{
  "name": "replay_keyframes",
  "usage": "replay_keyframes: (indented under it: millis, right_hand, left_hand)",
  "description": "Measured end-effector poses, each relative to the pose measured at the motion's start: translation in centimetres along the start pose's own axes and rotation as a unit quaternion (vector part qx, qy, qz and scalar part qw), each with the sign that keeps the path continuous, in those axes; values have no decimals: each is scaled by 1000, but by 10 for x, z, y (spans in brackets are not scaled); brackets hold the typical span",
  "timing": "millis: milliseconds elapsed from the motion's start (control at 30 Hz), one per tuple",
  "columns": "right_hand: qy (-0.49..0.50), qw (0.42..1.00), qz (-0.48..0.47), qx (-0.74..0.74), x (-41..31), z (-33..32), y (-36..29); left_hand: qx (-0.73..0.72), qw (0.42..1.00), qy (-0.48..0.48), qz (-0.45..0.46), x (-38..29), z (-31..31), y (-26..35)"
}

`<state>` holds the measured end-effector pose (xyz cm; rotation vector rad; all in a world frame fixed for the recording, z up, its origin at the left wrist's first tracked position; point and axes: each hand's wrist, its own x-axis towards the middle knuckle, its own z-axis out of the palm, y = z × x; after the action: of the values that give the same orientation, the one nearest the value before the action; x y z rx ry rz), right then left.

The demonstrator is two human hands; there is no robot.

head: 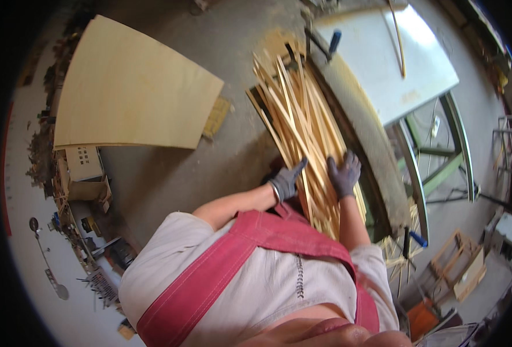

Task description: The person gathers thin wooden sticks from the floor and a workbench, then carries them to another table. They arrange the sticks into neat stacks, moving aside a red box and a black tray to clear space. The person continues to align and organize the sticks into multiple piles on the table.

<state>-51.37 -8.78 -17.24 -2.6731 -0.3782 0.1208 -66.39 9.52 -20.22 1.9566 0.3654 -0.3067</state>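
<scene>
In front of me lies a loose pile of long, thin wooden strips (pixel 304 117), many of them crossing one another. My left hand (pixel 286 181) and my right hand (pixel 345 173) both wear dark grey work gloves. The left glove rests against the near left side of the pile, its thumb or a finger over the strips. The right one lies on the pile's right side, fingers spread and pointing away from me. Neither palm can be seen, so whether strips are gripped is unclear. The strips' near ends reach towards my red apron.
A long machine bed (pixel 368 117) with blue-handled levers (pixel 335 41) runs beside the pile. Beyond it is a white tabletop (pixel 416 86) with one loose strip (pixel 398 43), on a green frame (pixel 444 173). Large plywood sheets (pixel 139 91) stand at the left. More strips lie low right.
</scene>
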Motion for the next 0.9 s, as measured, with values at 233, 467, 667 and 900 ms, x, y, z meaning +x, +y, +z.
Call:
replay_keyframes:
  millis: [233,467,667,900]
  right_hand:
    - [-160,970,120,140,31,3,16]
    - [-221,971,61,62,-1,5,-10]
    - [-249,945,133,164,-13,4,-19]
    - [-323,924,92,183,-19,4,-22]
  left_hand:
    - [100,977,11,188,-7,-15,-16]
    - [-492,815,140,-270,-20,-1,21]
    - [-683,693,19,-229,-27,13,-27]
    - [-720,663,-49,-199,-56,6,-35]
